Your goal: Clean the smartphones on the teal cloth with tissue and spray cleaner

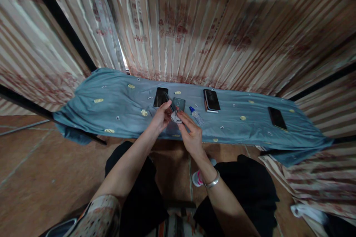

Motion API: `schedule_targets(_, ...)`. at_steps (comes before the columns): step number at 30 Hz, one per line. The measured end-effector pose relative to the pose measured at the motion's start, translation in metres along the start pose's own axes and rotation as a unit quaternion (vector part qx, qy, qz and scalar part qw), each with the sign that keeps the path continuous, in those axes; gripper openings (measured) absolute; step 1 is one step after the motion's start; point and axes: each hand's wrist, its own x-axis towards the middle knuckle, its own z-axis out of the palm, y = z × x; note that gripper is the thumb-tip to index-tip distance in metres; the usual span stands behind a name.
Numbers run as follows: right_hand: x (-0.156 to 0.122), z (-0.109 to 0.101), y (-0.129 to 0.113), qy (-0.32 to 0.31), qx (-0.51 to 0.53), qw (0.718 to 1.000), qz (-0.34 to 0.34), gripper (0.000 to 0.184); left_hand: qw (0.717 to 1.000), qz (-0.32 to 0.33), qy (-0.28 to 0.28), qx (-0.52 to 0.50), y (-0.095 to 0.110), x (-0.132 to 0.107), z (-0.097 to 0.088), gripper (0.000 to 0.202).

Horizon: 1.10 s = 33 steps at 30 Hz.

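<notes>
My left hand (163,115) grips a dark phone (170,102), seen nearly edge-on above the covered surface. My right hand (191,132) pinches a crumpled grey cloth (175,117) against the lower end of that phone. Just beyond the cloth lies a greyish phone (179,103), partly hidden by my fingers. A black phone (160,97) rests to the left, close behind my left hand. Right of my fingers, a clear spray bottle with a blue cap (197,116) lies on its side.
A blue cloth with yellow prints (239,129) covers the long, narrow surface. Stacked phones (211,100) lie right of the bottle, and another black phone (277,118) sits at the far right. Striped curtains (178,26) hang behind, with dark metal bars (61,18) at the sides.
</notes>
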Motion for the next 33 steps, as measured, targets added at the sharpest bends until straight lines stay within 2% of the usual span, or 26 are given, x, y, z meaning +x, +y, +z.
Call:
schedule_targets(4,-0.006,-0.003,0.008,0.009,-0.004,1.000,0.022,0.035,0.999,-0.014,0.025,0.025,0.003,-0.001,0.002,0.021)
schedule_targets(13,-0.023,-0.006,0.031,0.037,0.026,0.996,0.080,0.037,0.999,-0.032,0.019,0.031,0.000,-0.002,0.005,0.021)
schedule_targets(18,-0.031,-0.015,0.043,0.032,0.037,0.988,0.144,0.036,0.999,-0.038,0.015,0.027,-0.002,-0.001,0.007,0.022)
schedule_targets(22,-0.032,-0.024,0.048,0.049,0.022,0.981,0.189,0.042,0.999,-0.015,0.015,0.036,-0.005,0.000,0.008,0.021)
schedule_targets(25,-0.029,-0.027,0.042,0.054,0.029,0.980,0.188,0.045,0.999,0.004,0.023,0.048,-0.010,0.000,0.012,0.033)
schedule_targets(28,-0.026,-0.028,0.028,0.029,0.034,0.984,0.170,0.043,0.997,0.009,0.048,0.061,-0.015,-0.001,0.018,0.060)
schedule_targets(30,-0.023,-0.028,0.020,0.018,0.016,0.988,0.151,0.043,0.996,0.007,0.059,0.069,-0.019,-0.001,0.023,0.077)
schedule_targets(33,-0.020,-0.028,0.012,0.006,-0.040,0.992,0.116,0.045,0.995,0.004,0.065,0.075,-0.023,-0.001,0.028,0.086)
